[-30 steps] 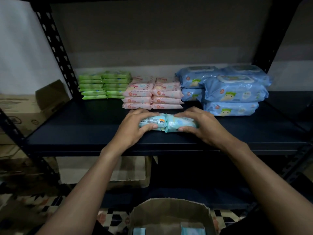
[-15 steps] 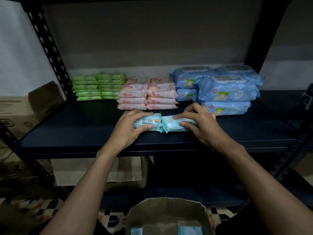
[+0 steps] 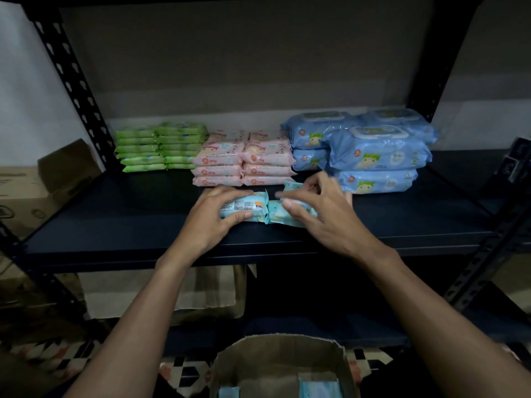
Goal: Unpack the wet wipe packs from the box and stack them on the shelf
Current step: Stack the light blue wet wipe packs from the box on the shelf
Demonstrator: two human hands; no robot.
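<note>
1. The left hand (image 3: 209, 222) clamps a pale blue pack (image 3: 244, 209) from above, thumb at its near edge and fingers curled over the far edge, pressing it onto the shelf (image 3: 115, 225).
2. The right hand (image 3: 321, 214) is looser: thumb on a second pale blue pack (image 3: 280, 215), fingers spread and lifted, blurred.
3. The two packs lie end to end between the thumbs, crimped ends touching.
4. Risk, as I judge it: the soft, slippery film could slide under a sideways push, skewing the pair or nudging the pink stack (image 3: 244, 165) just beyond the fingertips.
5. Further out stand green packs (image 3: 161, 147) and plump lidded blue packs (image 3: 376, 153).
6. Below the wrists, the open cardboard box (image 3: 281, 357) holds more packs.
</note>
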